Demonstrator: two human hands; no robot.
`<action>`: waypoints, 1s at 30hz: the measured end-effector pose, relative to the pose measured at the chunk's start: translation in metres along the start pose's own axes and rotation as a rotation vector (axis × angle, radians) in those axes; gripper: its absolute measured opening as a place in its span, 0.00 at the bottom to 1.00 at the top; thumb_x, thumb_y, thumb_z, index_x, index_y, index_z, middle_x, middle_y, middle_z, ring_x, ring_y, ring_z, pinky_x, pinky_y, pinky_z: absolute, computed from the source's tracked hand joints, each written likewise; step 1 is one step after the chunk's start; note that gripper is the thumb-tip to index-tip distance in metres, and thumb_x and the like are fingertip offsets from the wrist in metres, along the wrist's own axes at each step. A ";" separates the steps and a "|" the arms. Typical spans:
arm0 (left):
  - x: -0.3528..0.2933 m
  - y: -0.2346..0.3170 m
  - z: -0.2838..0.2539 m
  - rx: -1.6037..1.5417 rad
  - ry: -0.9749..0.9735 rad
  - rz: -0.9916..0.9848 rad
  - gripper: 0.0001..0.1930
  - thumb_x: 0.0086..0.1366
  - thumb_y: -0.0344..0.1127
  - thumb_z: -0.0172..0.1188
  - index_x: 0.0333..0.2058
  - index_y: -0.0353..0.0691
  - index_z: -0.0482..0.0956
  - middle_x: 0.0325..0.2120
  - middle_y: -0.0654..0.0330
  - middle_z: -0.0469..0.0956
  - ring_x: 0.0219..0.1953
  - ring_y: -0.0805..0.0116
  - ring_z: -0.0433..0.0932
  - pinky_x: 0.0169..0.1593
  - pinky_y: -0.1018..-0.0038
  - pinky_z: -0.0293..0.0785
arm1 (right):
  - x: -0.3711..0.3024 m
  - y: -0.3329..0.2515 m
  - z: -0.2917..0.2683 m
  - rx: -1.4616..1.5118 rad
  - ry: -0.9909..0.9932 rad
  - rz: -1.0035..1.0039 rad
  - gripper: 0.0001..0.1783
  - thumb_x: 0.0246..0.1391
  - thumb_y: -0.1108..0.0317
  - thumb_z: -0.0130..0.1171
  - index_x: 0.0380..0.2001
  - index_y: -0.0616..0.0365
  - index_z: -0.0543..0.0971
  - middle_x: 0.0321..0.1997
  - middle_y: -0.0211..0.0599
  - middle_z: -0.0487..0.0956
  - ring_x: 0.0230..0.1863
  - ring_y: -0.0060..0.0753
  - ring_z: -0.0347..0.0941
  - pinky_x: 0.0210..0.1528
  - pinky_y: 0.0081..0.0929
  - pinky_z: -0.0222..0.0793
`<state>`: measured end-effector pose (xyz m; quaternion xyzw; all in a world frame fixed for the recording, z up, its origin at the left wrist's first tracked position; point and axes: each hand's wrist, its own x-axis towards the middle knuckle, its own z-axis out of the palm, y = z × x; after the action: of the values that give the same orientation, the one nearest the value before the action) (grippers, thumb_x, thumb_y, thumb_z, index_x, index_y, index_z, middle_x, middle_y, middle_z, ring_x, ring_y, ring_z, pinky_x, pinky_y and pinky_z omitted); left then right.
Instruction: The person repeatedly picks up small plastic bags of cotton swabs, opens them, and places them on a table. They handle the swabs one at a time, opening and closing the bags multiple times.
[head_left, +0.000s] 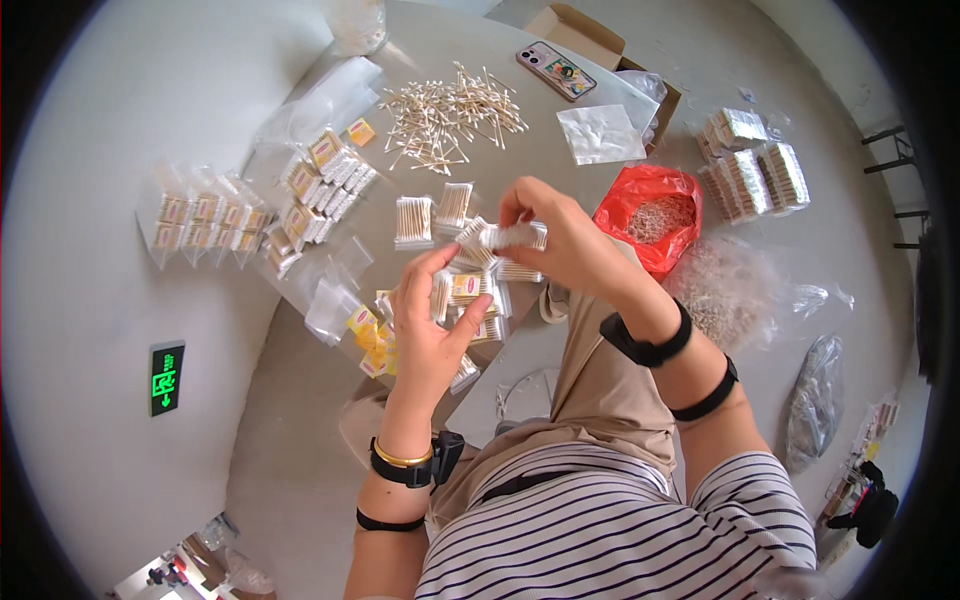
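Cotton-swab packets (414,222) crowd the table's (545,150) near edge; right hand (560,237) pinches a blurred translucent bag (513,236); left hand (428,318) is half open, its hold impossible to tell.

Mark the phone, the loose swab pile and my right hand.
Phone (556,71): head view, middle of its back.
Loose swab pile (443,113): head view, middle of the heap.
Right hand (562,234): head view, back of the hand.
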<state>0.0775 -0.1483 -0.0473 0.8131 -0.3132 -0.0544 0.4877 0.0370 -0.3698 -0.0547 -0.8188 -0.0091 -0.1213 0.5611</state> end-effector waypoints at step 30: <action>-0.084 0.138 -0.070 0.123 0.110 0.441 0.10 0.58 0.40 0.71 0.38 0.48 0.87 0.39 0.69 0.88 0.39 0.72 0.82 0.52 0.69 0.59 | -0.109 -0.171 -0.013 0.041 -0.017 -0.565 0.20 0.40 0.77 0.71 0.41 0.50 0.87 0.39 0.28 0.77 0.41 0.34 0.74 0.45 0.33 0.66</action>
<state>-0.0244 -0.0931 0.0848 0.7547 -0.4591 0.1169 0.4538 -0.0974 -0.3053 0.0839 -0.7734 -0.2441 -0.2657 0.5212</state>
